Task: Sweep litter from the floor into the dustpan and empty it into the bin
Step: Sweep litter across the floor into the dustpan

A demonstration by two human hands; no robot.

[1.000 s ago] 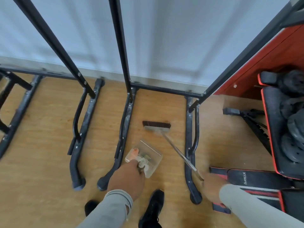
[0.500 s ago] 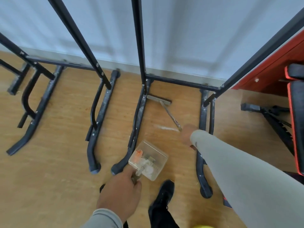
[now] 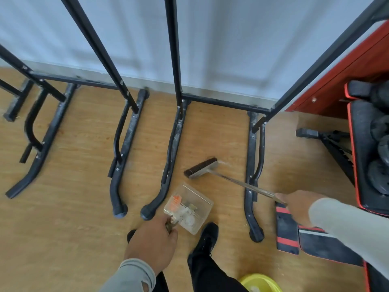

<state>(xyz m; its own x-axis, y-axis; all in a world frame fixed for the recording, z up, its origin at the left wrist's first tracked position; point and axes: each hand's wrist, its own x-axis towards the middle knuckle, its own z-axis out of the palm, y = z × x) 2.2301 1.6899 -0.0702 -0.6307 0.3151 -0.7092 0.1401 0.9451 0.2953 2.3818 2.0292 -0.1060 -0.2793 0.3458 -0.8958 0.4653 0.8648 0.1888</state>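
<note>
While your left hand (image 3: 150, 239) grips the handle of the clear dustpan (image 3: 189, 207), fingers curled round it, the pan lies on the floor just ahead of those fingers, its open lip facing up and to the right. It already holds a few scraps, one of them orange. Beyond that lip, near but not touching, sits the brush head (image 3: 201, 170), bristles on the boards, between two black frame legs (image 3: 253, 175). From there the brush's long handle (image 3: 244, 184) runs down and rightward across one leg to your right hand (image 3: 296, 207), whose fingers are closed round its end. So the sweep, I judge, wants a pull toward the pan's lip, down and left from the head. The yellow bin (image 3: 260, 283) waits behind you, by your right foot.
</note>
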